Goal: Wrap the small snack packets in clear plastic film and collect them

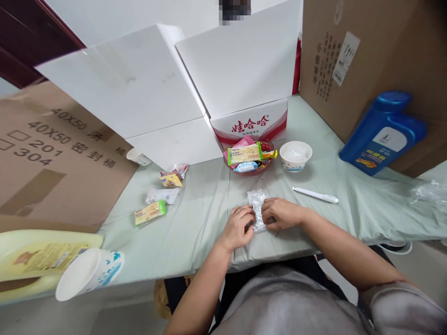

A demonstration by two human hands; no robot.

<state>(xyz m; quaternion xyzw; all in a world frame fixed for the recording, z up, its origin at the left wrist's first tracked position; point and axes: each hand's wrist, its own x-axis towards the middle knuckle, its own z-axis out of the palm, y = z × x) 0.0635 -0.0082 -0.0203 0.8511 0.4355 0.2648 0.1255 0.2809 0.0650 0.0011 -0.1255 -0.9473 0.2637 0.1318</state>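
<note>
A small piece of clear bubble wrap (259,204) lies on the cloth-covered table in front of me, its long side pointing away. My left hand (240,226) is closed at its left edge, fingers curled against the plastic. At the right edge my right hand (283,213) is closed on it too, with bent fingers. What lies under the fingertips is hidden. Just to the right rests a white capped pen-like stick (315,195). Beyond the bubble wrap stands a reddish clear bowl (244,171) filled with wrapped snacks, beside a paper bowl (296,158) holding crumpled clear plastic.
Packaged snacks (151,212) lie to the left, near a tipped paper cup (94,272) and a yellow bottle (52,251). White boxes (240,60) line the back. A blue bottle (380,135) leans by the right cardboard box (314,65); another carton (63,153) stands left.
</note>
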